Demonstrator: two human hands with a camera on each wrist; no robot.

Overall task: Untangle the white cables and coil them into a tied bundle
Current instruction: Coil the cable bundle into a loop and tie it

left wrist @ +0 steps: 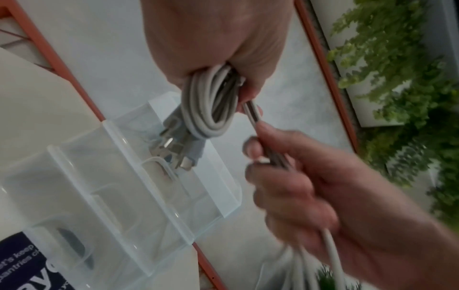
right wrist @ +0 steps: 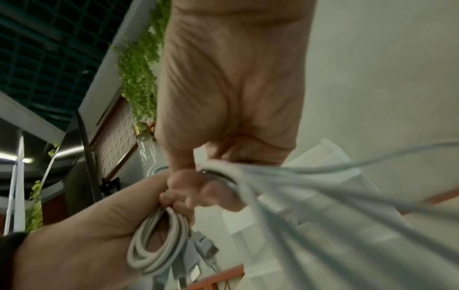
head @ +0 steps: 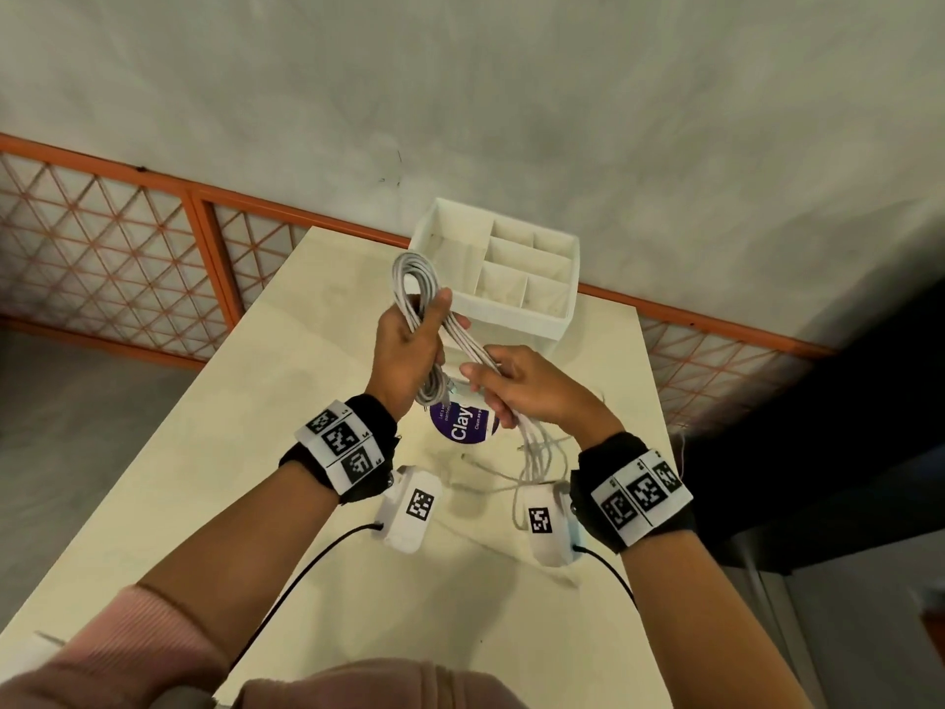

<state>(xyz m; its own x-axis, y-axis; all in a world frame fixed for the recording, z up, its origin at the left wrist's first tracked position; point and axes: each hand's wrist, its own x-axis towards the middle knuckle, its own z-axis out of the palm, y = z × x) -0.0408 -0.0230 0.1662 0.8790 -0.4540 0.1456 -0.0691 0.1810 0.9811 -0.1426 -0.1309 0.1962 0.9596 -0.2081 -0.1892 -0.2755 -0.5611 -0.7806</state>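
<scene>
Head view: we see the left hand (head: 409, 350) fisted round the coiled white cables (head: 411, 278), coil axis running up-away from the fist above the desk (head: 286, 401), while the right hand (head: 526, 386) just beside it grips the uncoiled strands trailing down toward the wrist. Left wrist view: loop end and plugs (left wrist: 178, 151) hang below the fist, strands taut to the right hand. Right wrist view: same, so we judge the right hand does the next wrap.

I count my two hands, left hand (head: 409, 350) and right hand (head: 526, 386), one coil of white cables (head: 414, 278), one divided white organizer (head: 511, 268) with about five compartments, and one table (head: 255, 401).
</scene>
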